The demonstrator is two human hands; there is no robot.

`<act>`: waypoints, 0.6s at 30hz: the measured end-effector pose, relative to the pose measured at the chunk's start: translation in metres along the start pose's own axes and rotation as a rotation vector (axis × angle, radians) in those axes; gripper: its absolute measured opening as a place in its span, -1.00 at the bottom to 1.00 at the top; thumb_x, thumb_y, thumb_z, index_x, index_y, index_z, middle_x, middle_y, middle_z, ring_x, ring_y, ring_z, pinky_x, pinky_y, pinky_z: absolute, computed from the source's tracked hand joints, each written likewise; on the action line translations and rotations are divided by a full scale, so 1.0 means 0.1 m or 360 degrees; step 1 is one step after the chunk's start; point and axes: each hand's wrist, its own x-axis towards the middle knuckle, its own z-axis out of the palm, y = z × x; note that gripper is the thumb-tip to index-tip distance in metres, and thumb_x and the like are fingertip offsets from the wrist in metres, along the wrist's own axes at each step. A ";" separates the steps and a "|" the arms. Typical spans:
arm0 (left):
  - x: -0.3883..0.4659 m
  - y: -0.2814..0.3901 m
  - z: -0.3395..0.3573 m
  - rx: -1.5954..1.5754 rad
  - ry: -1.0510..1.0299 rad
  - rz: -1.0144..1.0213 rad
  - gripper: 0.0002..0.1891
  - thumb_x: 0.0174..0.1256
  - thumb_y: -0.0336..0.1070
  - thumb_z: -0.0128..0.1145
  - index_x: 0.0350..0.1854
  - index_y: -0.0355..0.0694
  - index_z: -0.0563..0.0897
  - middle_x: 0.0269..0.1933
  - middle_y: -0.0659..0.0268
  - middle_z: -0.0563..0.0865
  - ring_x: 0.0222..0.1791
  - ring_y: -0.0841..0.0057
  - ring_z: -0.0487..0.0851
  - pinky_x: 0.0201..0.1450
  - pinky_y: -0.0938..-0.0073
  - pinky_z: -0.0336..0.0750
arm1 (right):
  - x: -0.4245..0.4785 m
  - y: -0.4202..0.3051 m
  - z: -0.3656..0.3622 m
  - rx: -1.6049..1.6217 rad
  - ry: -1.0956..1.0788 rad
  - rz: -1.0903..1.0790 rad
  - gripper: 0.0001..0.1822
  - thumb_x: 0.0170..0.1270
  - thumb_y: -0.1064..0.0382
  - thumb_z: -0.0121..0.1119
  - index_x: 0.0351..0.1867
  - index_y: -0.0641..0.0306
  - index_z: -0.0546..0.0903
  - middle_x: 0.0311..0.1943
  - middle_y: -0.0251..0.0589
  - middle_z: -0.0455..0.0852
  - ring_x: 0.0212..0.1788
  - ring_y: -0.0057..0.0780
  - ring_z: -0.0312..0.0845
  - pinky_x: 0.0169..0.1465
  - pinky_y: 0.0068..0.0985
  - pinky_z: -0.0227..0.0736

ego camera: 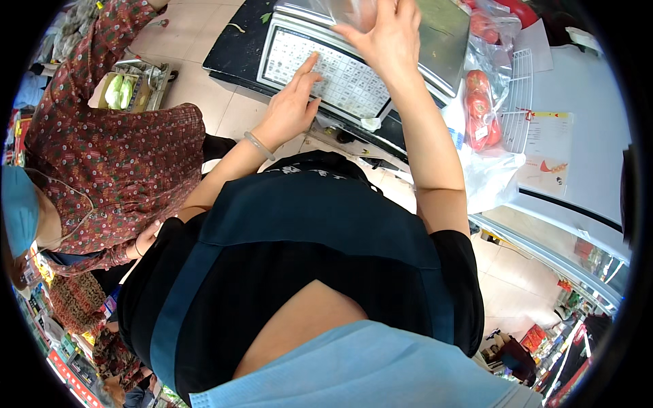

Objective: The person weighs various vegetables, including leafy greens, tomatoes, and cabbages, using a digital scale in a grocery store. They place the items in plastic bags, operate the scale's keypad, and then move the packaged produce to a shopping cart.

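Note:
My left hand (293, 104), with a bangle at its wrist, has its index finger extended onto the key panel (347, 84) of a weighing scale. Nothing shows in that hand. At the top edge, my right hand (390, 43) is on a clear plastic bag (357, 13) over the scale's metal pan (444, 41). The bag's contents are partly cut off by the frame. Right of the scale lie wrapped red tomatoes (478, 109), with a label on the pack, beside a white wire rack (516, 102).
A person in a patterned red shirt (127, 158) stands close on the left. A black counter (234, 46) bears the scale. Plastic bags (490, 178) hang at the edge of a white counter (592, 92) on the right. A crate with green vegetables (120, 92) sits at upper left.

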 end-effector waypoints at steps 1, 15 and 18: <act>0.00 -0.04 -0.01 0.0050 0.0004 -0.0008 -0.57 0.11 -0.57 0.15 0.05 -0.23 0.36 0.47 0.04 0.22 -0.04 0.17 0.61 -0.18 0.45 0.54 | 0.06 0.04 0.07 0.0006 -0.0013 0.0062 -0.07 -0.19 0.14 0.49 0.34 0.04 0.32 0.18 0.02 0.35 0.25 0.09 0.26 0.24 -0.16 0.32; 0.20 -0.43 -0.01 0.0585 -0.0051 0.0066 -0.74 0.09 -0.54 0.00 -0.14 -0.23 0.41 0.45 0.11 0.28 -0.36 0.29 0.69 -0.36 0.27 0.60 | 0.39 1.38 -0.31 0.0247 -0.0309 -0.0361 -0.08 -0.21 0.15 0.52 0.29 0.23 0.38 0.26 0.05 0.38 0.35 0.00 0.19 0.41 -0.17 0.06; 0.23 -0.42 -0.03 0.0608 -0.0138 -0.0014 -0.75 0.09 -0.54 0.00 -0.15 -0.23 0.41 0.43 0.11 0.31 -0.41 0.22 0.70 -0.39 0.25 0.59 | 0.17 1.28 -0.37 -0.0019 -0.0061 -0.0392 -0.16 -0.04 0.04 0.43 0.31 0.22 0.36 0.27 0.07 0.40 0.33 0.00 0.27 0.33 -0.17 0.21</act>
